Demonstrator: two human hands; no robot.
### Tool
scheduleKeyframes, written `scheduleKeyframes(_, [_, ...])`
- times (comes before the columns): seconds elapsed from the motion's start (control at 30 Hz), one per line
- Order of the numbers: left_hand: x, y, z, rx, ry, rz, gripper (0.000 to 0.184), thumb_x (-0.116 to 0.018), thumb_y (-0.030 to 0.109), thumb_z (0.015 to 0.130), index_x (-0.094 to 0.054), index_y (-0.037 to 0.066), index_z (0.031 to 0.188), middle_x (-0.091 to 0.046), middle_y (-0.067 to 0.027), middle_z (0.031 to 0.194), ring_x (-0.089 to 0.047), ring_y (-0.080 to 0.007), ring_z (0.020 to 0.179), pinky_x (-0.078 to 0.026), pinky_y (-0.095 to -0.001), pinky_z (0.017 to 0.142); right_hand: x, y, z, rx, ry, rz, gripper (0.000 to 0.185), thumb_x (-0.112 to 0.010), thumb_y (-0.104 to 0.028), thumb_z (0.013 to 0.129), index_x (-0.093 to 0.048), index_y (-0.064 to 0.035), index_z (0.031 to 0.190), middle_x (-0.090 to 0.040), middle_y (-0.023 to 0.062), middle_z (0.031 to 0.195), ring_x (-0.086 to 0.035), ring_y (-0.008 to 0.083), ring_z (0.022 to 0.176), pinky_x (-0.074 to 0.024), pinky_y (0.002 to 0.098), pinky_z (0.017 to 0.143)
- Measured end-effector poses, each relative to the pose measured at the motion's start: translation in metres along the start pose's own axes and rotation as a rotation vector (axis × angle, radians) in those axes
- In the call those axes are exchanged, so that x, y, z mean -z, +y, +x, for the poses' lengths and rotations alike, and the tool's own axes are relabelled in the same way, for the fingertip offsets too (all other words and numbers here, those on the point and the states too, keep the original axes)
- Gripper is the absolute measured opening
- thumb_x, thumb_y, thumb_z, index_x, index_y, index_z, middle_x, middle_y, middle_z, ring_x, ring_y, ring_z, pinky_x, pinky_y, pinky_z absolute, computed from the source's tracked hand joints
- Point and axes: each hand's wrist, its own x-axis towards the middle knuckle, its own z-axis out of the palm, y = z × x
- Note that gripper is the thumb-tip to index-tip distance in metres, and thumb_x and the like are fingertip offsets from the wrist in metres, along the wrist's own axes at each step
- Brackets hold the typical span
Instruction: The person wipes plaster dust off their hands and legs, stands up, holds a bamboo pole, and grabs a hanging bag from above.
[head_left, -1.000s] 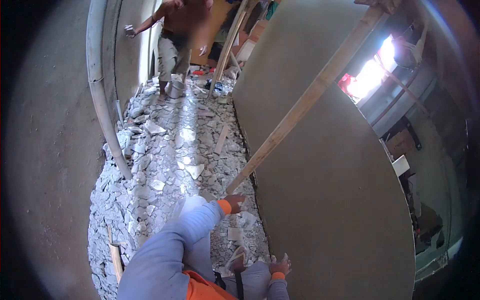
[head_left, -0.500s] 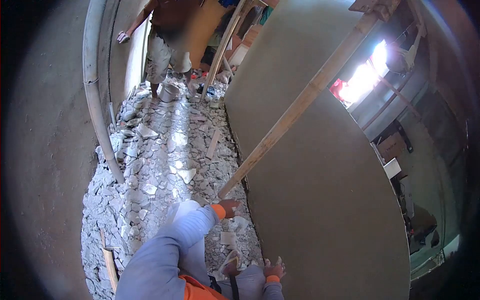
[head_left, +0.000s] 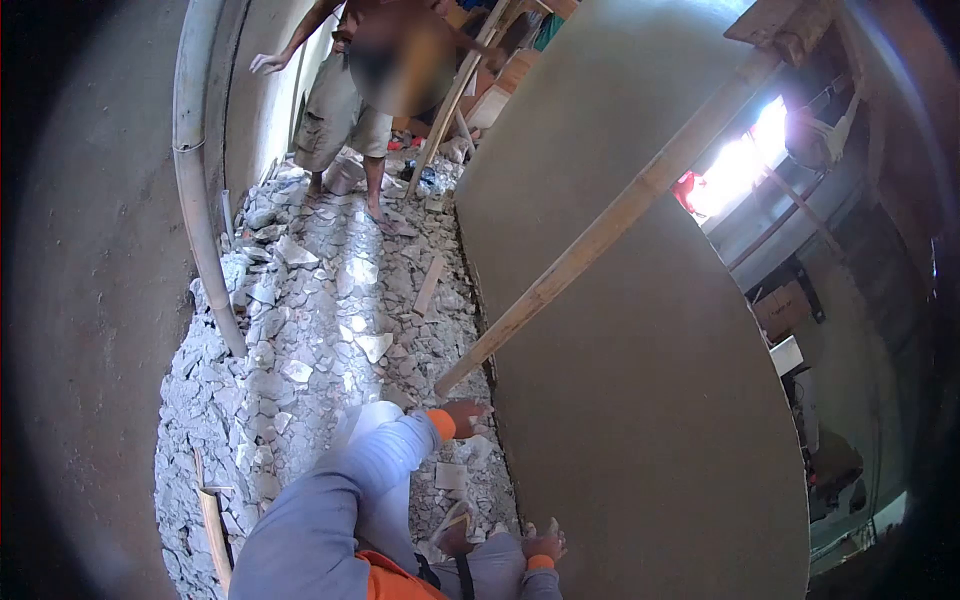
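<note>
Two bare hands, nothing visible in either. Left hand (head_left: pixel 465 416) hung loosely open past the knee, fingers toward the plastered wall (head_left: pixel 650 400), just below the foot of the slanted bamboo pole (head_left: pixel 600 230); no grip on the pole seen. Right hand (head_left: pixel 543 543) was open, fingers spread, pale residue on the tips, right beside the wall's lower edge. Contact with the wall: couldn't tell.

Next out: square tile piece (head_left: pixel 451 476) and sandal (head_left: pixel 452 522) on the rubble (head_left: pixel 310 330), both near the hands.

Wall status: face looked smooth and continuous over the visible span, no bare patch made out, so surfacing looked well along, my read. Wet or cured, couldn't tell. Base was rougher, dark joint along the rubble.

Ground status: broken chunks throughout, flat wood strip (head_left: pixel 429 286) lying on top, split bamboo (head_left: pixel 214 540) at lower left. No levelled stretch seen; the ground looked unfinished.

Bracing was in place: slanted pole ran from near the left hand up to a wooden board (head_left: pixel 772 25); second pole (head_left: pixel 194 190) stood by the opposite wall (head_left: pixel 95 330).

Far end: barefoot co-worker (head_left: pixel 340 110) stood on the rubble, one arm out toward that opposite side, bucket (head_left: pixel 345 176) behind the legs.
</note>
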Motion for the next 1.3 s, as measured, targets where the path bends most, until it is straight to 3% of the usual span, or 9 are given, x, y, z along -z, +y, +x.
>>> scheduleKeyframes(0.17, [0.002,0.005,-0.004,-0.021,0.058,-0.024,0.059,-0.058,0.054,0.077,-0.052,0.017,0.121,-0.049,-0.0173,0.120,-0.046,-0.0353,0.113,-0.037,-0.0420,0.096,0.000,0.001,0.001,0.008,0.000,0.000,0.070,-0.055,-0.054,0.079,-0.028,-0.0250,0.137,-0.040,0.0171,0.134,-0.034,0.0314,0.127,-0.0231,0.0498,0.104])
scheduleKeyframes(0.3, [0.031,0.029,-0.007,0.133,-0.189,-0.015,0.065,-0.057,0.055,0.077,-0.044,0.020,0.130,-0.033,-0.0225,0.137,-0.033,-0.0356,0.127,-0.029,-0.0388,0.104,0.001,0.001,0.003,-0.014,-0.038,-0.042,0.071,-0.055,-0.055,0.078,-0.028,-0.0259,0.137,-0.041,0.0174,0.133,-0.035,0.0317,0.126,-0.0234,0.0490,0.104])
scheduleKeyframes(0.4, [0.015,0.018,-0.001,0.118,-0.134,-0.010,0.064,-0.060,0.054,0.076,-0.046,0.020,0.129,-0.034,-0.0224,0.136,-0.031,-0.0344,0.128,-0.027,-0.0385,0.105,0.002,-0.002,0.000,-0.050,-0.015,-0.013,0.072,-0.055,-0.056,0.078,-0.030,-0.0241,0.137,-0.042,0.0166,0.132,-0.037,0.0315,0.125,-0.0225,0.0488,0.104])
scheduleKeyframes(0.8, [0.006,0.008,-0.003,0.003,-0.002,-0.023,0.059,-0.062,0.052,0.075,-0.052,0.021,0.123,-0.043,-0.0222,0.129,-0.042,-0.0364,0.119,-0.034,-0.0404,0.100,0.009,-0.002,-0.003,-0.005,-0.053,0.036,0.071,-0.053,-0.055,0.079,-0.030,-0.0202,0.137,-0.041,0.0141,0.134,-0.032,0.0305,0.128,-0.0167,0.0506,0.106])
scheduleKeyframes(0.93, [0.004,0.004,-0.002,-0.001,-0.046,-0.011,0.066,-0.053,0.061,0.076,-0.046,0.022,0.127,-0.041,-0.0212,0.131,-0.042,-0.0386,0.119,-0.034,-0.0415,0.100,0.011,-0.002,-0.004,0.005,-0.062,0.035,0.071,-0.052,-0.055,0.080,-0.029,-0.0201,0.138,-0.037,0.0131,0.138,-0.028,0.0299,0.131,-0.0155,0.0499,0.107])
scheduleKeyframes(1.3, [-0.011,-0.013,0.008,0.000,-0.064,-0.011,0.066,-0.059,0.058,0.074,-0.047,0.022,0.127,-0.038,-0.0213,0.134,-0.038,-0.0355,0.124,-0.030,-0.0373,0.103,0.008,-0.001,-0.002,0.002,-0.042,0.037,0.071,-0.054,-0.053,0.080,-0.030,-0.0191,0.137,-0.037,0.0127,0.137,-0.029,0.0285,0.130,-0.0194,0.0484,0.106])
